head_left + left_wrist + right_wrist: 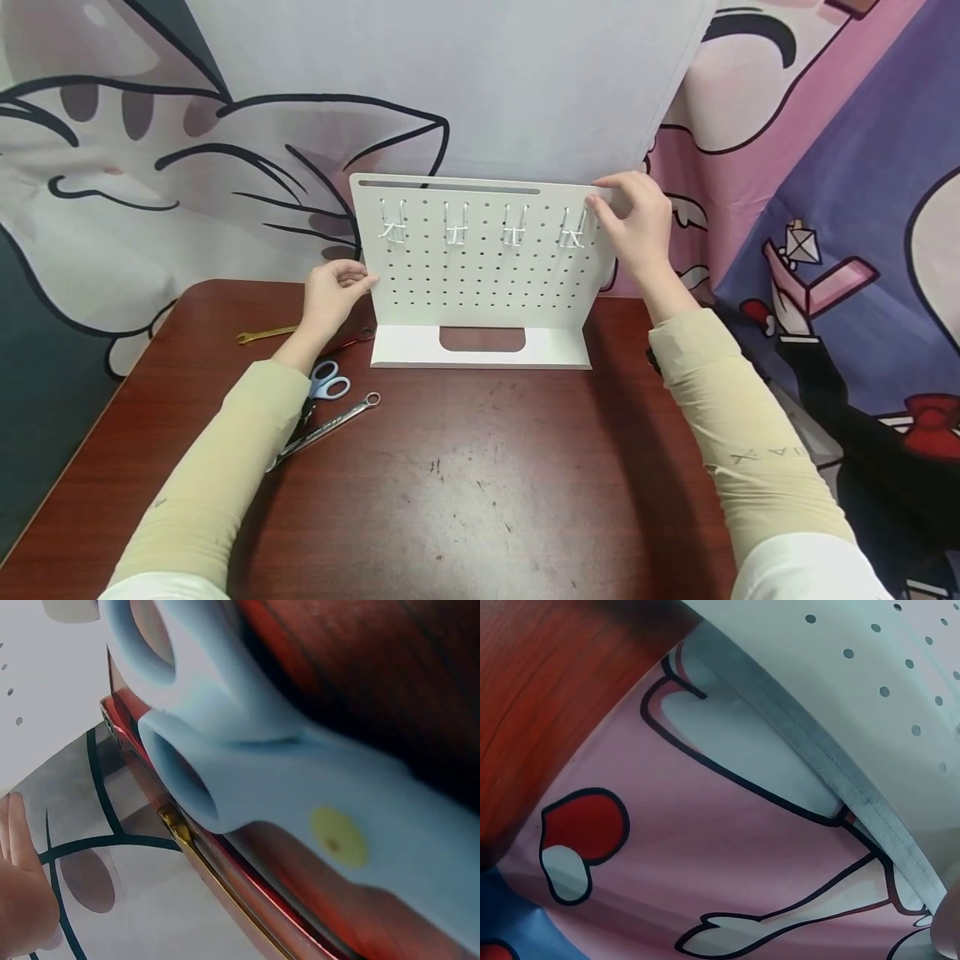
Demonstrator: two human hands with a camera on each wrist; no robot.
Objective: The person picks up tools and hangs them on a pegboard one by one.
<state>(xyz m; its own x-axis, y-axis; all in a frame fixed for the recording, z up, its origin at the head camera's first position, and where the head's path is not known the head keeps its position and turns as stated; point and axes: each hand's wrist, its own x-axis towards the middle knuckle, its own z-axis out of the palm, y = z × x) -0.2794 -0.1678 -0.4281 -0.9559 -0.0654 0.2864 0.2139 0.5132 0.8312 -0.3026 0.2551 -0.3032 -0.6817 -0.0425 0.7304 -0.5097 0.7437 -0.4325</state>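
Observation:
A white pegboard stand [480, 304] stands upright at the back of the table, its flat base resting on the wood. Four-pronged detail aside, several white wire hooks [514, 227] hang in a row across its upper part. My left hand [330, 296] pinches the board's left edge about halfway up, thumb on the front. At the upper right corner, my right hand [637, 218] grips the board with the thumb in front and fingers over the top edge. Blue-handled scissors [330, 382] lie by my left wrist and loom large in the left wrist view.
Left of the board lie a silver wrench [337, 425], a gold wrench [266, 334] and a red tool [352, 339], partly hidden by my left arm. Printed cartoon cloth [292, 183] hangs close behind the brown table [480, 483].

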